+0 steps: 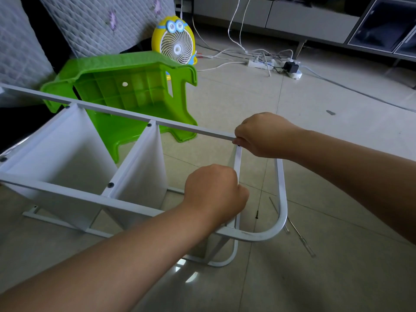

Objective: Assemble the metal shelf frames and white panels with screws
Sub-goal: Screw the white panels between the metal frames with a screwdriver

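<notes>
The white metal shelf frame (67, 190) lies on its side on the tiled floor, its long rails running left to right and its rounded end (281, 217) nearest me. Two white panels (58, 149) stand between the rails, fixed with dark screws (110, 184). My left hand (213, 192) grips the short white crossbar (237, 158) near the rounded end. At the joint where that crossbar meets the far rail (139, 118), my right hand (263, 134) pinches a dark screw (238, 145); its fingertips hide most of the screw.
A green plastic stool (126, 91) lies tipped over behind the frame, with a yellow cartoon fan (174, 40) beyond it. A loose dark screw (256, 214) and thin metal rods (299, 235) lie on the floor at right. Cables and a power strip (261, 63) are at the back.
</notes>
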`<state>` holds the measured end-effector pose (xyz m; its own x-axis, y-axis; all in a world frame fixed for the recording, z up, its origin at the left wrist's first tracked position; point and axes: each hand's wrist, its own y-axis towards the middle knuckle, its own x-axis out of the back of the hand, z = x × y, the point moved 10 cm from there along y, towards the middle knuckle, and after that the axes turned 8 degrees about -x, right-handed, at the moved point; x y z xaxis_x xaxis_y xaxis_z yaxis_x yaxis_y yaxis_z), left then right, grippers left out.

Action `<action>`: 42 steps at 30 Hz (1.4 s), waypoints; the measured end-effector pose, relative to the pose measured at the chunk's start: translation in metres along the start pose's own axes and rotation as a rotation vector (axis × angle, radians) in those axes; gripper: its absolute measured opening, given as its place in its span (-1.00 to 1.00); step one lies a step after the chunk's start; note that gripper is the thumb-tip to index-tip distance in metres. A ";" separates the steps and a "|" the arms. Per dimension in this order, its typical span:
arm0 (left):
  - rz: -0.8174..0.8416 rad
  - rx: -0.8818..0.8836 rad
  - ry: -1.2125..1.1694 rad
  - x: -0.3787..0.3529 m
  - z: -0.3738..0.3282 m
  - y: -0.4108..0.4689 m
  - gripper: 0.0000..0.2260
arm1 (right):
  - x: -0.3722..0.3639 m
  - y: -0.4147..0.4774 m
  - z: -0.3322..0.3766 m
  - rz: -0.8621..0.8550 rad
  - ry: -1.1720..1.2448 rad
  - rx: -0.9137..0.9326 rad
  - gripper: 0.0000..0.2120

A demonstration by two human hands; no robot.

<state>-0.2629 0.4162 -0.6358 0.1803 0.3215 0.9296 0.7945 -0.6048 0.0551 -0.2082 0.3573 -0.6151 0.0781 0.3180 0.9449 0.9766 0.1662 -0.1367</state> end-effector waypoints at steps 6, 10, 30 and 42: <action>0.012 0.021 -0.028 -0.002 0.003 0.000 -0.64 | -0.006 0.001 -0.007 0.055 0.106 -0.119 -0.73; 0.027 0.031 -0.040 -0.002 0.003 0.001 -0.65 | -0.013 0.003 -0.012 0.105 0.199 -0.205 -0.60; 0.036 0.027 -0.065 -0.004 0.003 0.001 -0.64 | 0.004 -0.006 0.000 -0.028 0.164 0.124 -0.74; 0.031 0.057 -0.037 -0.004 0.005 0.004 -0.64 | -0.012 -0.001 -0.003 0.013 0.117 -0.110 -0.83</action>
<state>-0.2573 0.4159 -0.6408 0.2258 0.3310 0.9162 0.8198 -0.5726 0.0048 -0.2091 0.3509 -0.6251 0.1070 0.2071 0.9724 0.9910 0.0572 -0.1213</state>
